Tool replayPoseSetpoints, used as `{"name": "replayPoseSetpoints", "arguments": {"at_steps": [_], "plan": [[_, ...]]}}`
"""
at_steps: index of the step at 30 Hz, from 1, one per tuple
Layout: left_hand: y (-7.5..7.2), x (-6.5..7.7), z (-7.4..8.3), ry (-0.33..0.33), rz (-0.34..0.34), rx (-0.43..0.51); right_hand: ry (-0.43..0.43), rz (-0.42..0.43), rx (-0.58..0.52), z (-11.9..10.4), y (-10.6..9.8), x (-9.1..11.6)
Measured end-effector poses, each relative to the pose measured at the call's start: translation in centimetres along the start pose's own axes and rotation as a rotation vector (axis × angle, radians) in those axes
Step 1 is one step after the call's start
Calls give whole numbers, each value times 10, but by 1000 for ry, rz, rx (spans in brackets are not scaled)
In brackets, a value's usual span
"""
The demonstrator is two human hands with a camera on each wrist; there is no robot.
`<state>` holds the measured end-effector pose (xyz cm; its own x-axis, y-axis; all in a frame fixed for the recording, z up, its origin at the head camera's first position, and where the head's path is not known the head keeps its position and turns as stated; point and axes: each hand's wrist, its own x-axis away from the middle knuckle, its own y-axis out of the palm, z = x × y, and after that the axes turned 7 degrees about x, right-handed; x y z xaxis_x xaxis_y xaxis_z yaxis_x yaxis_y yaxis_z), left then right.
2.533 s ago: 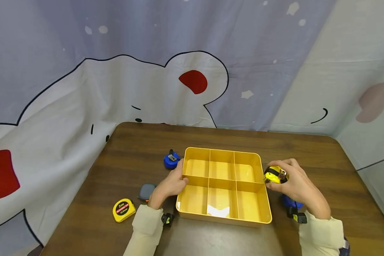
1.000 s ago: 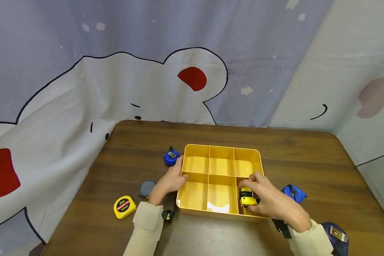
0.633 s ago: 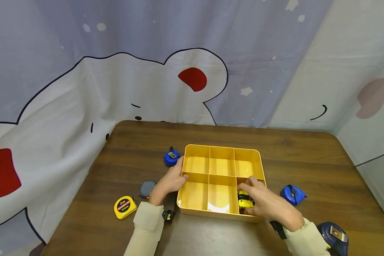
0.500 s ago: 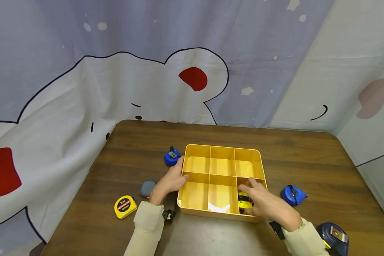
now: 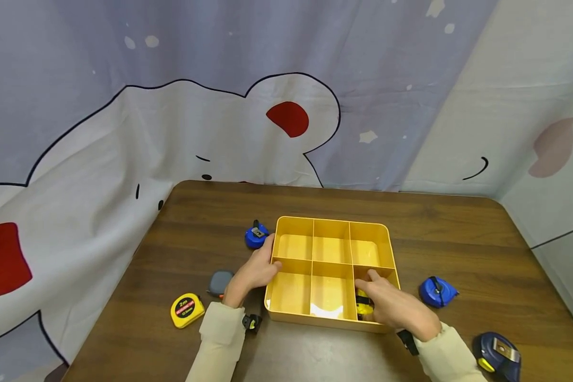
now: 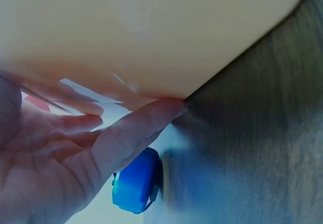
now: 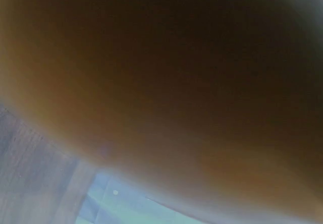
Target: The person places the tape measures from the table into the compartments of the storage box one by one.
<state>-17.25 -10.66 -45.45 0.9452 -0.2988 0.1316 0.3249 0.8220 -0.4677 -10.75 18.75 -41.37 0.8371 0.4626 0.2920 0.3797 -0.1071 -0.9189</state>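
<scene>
A yellow divided box (image 5: 331, 318) with six-way compartments stands in the middle of the table. My left hand (image 5: 258, 269) grips its left wall, thumb over the rim and fingers along the outside; the left wrist view shows those fingers (image 6: 146, 123) against the wall's lower edge. Down in the front right compartment, my right hand (image 5: 393, 302) holds a yellow and black tape measure (image 5: 364, 303), partly hidden by the fingers. The right wrist view is mostly a dark blur, so the grip is unseen there.
Several other tape measures lie around the box: a blue one (image 5: 256, 235) at back left, a grey one (image 5: 220, 283) by my left wrist, a yellow one (image 5: 187, 310) further left, a blue one (image 5: 437, 291) at right and a dark blue one (image 5: 498, 354) at front right.
From right of the box, my right hand has carried the yellow and black tape measure into the front right compartment and sunk lower with it. My left hand stays on the box's left wall.
</scene>
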Motion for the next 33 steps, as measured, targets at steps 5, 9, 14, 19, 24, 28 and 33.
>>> {"name": "replayPoseSetpoints", "arguments": {"at_steps": [5,9,14,19,24,28,33], "plan": [[0,1,-1,6,-1,6,17,-37,-3,0,3,-2],[-1,3,-1,-4,5,15,-18,1,30,0,4,-4],[-1,4,-1,-5,1,11,-12,-11,5,1,4,-4],[0,2,0,3,-2,14,-1,-7,-5,2,4,-4],[1,0,0,-6,0,13,0,-20,-12,3,2,-4],[0,0,0,-5,0,20,7,-44,-31,2,-2,-3],[0,0,0,-11,-2,18,27,-71,-87,-1,-11,3]]}}
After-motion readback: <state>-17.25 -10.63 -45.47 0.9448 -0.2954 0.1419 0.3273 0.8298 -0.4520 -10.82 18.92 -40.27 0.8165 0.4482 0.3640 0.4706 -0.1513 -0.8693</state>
